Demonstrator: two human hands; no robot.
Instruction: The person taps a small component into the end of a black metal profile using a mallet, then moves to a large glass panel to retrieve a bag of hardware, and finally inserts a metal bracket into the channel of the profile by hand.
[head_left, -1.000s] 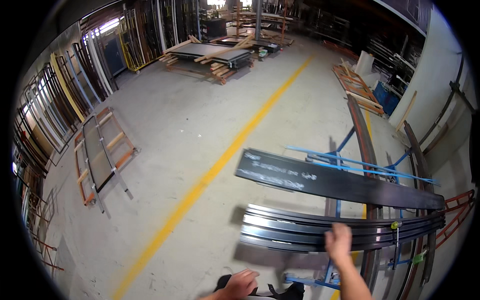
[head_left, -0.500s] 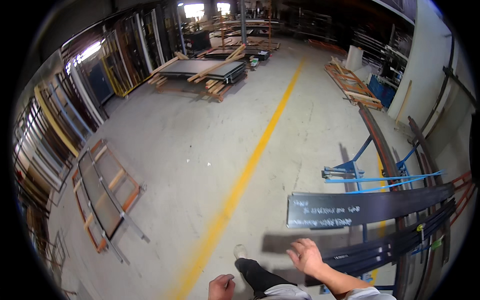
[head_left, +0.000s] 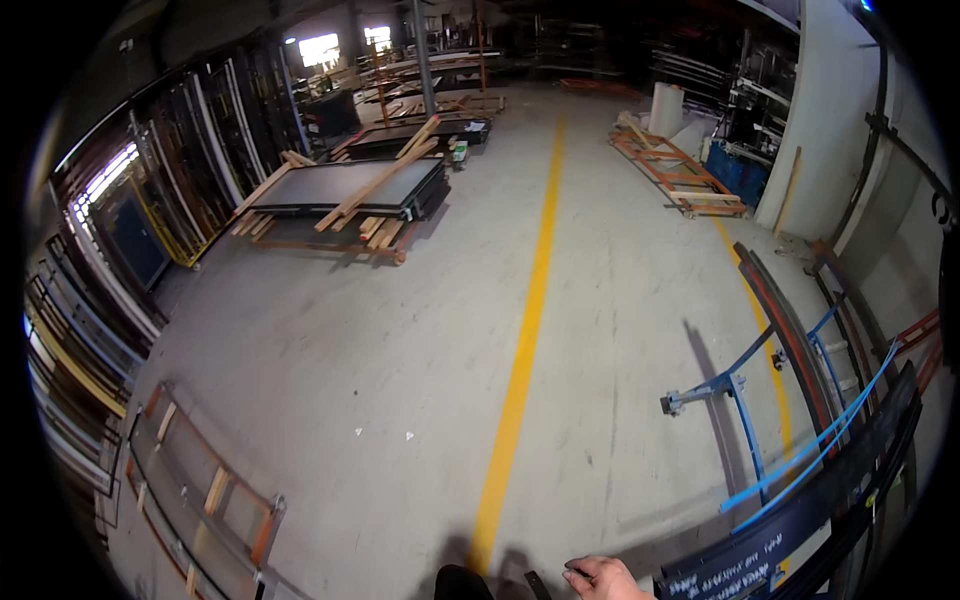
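At the lower edge, my right hand (head_left: 606, 578) is in view with its fingers curled toward the thumb. A small dark spot shows at the fingertips; whether it is a held thing I cannot make out. Just left of this hand a short dark strip (head_left: 538, 586) rises from the bottom edge. My left hand is out of the picture. Close on the right lies a long dark panel (head_left: 745, 560) with white handwriting, resting among dark lengths of profile. Blue straps (head_left: 800, 470) run above it. A dark rounded shape (head_left: 460, 583), likely my leg, shows at the bottom.
A blue metal stand (head_left: 735, 385) carries long dark profiles (head_left: 785, 330) on the right. A yellow line (head_left: 532, 330) crosses the grey floor. Stacked panels with timber (head_left: 345, 190) sit far left, an orange frame trolley (head_left: 685, 175) far right. Another frame (head_left: 205, 500) lies near left.
The view has shifted forward along the floor, and the written panel now sits lower and further right. My left hand has left the picture. My right hand's fingers have drawn together.
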